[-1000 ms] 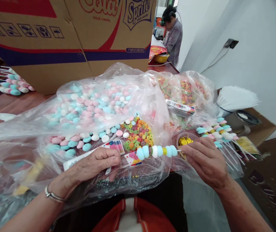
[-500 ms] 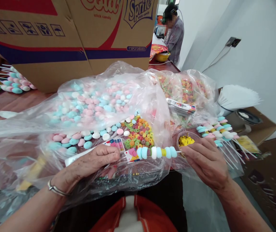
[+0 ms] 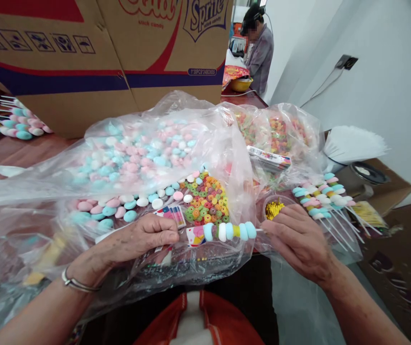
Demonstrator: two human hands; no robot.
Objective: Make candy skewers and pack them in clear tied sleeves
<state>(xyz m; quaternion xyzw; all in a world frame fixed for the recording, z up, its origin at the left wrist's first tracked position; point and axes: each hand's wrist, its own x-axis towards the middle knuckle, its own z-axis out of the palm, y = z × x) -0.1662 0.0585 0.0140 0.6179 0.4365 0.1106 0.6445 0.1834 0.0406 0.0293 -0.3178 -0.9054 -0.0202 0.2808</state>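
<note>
Puffy blue-white-yellow candy skewer (image 3: 229, 232): likely light, squashy; grip thin white stick (image 3: 259, 230). Right hand (image 3: 301, 245) pinches it, 3 o'clock; left hand (image 3: 142, 241) pinches printed clear-plastic sleeve (image 3: 195, 236), 9 o'clock.

2 hands (image 3: 142, 239) (image 3: 301, 244) apart, fingers (image 3: 164, 224) curled

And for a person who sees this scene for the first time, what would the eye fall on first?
Probably the big printed cardboard box, filling much of the upper left. Next, near the centre, the stick of mostly blue candies between the left hand and the right hand. Behind it, pink, blue and white heaped candies show through clear plastic.
</note>
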